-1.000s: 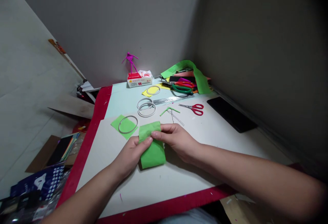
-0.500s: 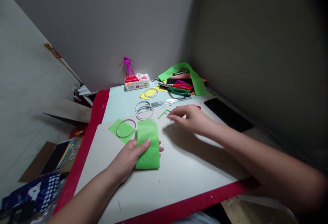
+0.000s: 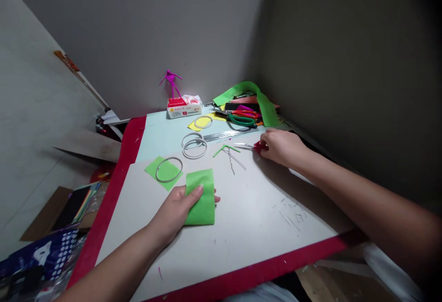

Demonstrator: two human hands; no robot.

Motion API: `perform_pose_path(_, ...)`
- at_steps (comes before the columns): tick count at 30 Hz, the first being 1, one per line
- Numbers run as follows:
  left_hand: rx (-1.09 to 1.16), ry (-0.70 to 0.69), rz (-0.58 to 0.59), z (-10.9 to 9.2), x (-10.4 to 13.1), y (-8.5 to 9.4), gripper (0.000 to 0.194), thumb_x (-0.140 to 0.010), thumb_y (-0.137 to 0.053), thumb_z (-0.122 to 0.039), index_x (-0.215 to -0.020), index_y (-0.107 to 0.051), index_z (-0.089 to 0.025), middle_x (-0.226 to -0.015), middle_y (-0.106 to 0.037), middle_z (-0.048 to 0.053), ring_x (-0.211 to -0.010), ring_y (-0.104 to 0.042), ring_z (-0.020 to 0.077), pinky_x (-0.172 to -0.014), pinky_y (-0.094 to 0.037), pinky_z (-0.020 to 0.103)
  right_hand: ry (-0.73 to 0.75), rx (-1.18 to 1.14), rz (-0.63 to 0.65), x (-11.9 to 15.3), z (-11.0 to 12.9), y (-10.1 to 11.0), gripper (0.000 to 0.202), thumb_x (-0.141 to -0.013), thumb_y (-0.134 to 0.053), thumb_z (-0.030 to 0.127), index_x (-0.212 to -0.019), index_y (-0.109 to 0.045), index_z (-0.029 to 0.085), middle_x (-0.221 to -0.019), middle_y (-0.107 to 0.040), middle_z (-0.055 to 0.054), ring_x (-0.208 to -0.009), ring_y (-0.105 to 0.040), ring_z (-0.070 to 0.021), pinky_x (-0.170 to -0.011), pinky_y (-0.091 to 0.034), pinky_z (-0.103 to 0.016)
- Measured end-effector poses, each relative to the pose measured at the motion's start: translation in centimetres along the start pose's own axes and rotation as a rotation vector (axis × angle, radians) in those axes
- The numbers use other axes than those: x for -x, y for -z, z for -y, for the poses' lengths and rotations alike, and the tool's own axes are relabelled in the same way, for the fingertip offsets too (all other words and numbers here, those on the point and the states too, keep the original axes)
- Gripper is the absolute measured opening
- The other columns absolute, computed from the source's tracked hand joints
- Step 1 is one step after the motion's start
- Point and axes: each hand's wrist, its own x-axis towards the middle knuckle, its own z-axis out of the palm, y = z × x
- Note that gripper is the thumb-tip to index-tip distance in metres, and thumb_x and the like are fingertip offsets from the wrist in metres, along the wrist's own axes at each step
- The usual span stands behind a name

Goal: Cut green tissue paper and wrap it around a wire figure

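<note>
My left hand (image 3: pixel 183 205) pinches a folded piece of bright green paper (image 3: pixel 203 210), thumb on top and fingertips showing past its right edge. My right hand (image 3: pixel 281 146) is closed round the red handle of small scissors (image 3: pixel 244 145), whose silver blades point left, low over the board. Just left of the blade tips lies a small wire figure (image 3: pixel 228 151) with green-wrapped arms and bare twisted wire legs. A flat green paper square (image 3: pixel 161 169) with a grey ring (image 3: pixel 169 180) on it lies beyond my left hand.
Two more rings (image 3: pixel 195 148) lie mid-board beside thin silver wires (image 3: pixel 224 135). Behind are a yellow paper with a ring (image 3: pixel 203 122), green-handled scissors (image 3: pixel 241 120), a long green strip (image 3: pixel 267 108), and a tissue box (image 3: pixel 184 107) below a magenta figure (image 3: pixel 170 81). Walls enclose the back and right.
My right hand has moved right, away from the wire figure, and now grips the red-handled scissors. My left hand stays near its place, while the upper part of the green paper shows shorter.
</note>
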Motion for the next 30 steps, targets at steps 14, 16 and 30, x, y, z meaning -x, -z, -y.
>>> perform_pose_path(14,0.179,-0.029,0.019,0.6,0.6,-0.3,0.031,-0.082,-0.066,-0.042,-0.096,-0.074,-0.016,-0.083,-0.076,0.009,-0.074,-0.07,0.023,-0.068,-0.054,0.032,0.249,-1.26,0.612,4.4,6.9,1.2,0.033,-0.067,-0.076,0.034,-0.057,-0.05,0.017,-0.051,-0.038,0.006,-0.05,-0.033,-0.0066,-0.048,-0.025,-0.022)
perform_pose_path(16,0.186,-0.005,0.016,0.7,0.7,-0.6,0.03,-0.079,-0.068,-0.043,-0.091,-0.075,-0.016,-0.078,-0.075,0.008,-0.07,-0.069,0.0217,-0.066,-0.054,0.031,0.196,-1.343,0.584,4.8,7.4,0.7,0.026,-0.069,-0.075,0.034,-0.069,-0.055,0.017,-0.057,-0.047,0.004,-0.053,-0.04,-0.0077,-0.05,-0.032,-0.021)
perform_pose_path(30,-0.075,0.0,0.011,0.2,0.6,-1.2,0.027,-0.076,-0.07,-0.041,-0.072,-0.073,-0.015,-0.065,-0.066,0.0,-0.057,-0.052,0.0105,-0.056,-0.042,0.021,-0.093,-1.71,0.459,6.7,10.1,-1.4,0.036,-0.06,-0.078,0.009,-0.082,-0.051,0.019,-0.063,-0.057,0.007,-0.056,-0.054,-0.0077,-0.059,-0.045,-0.021)
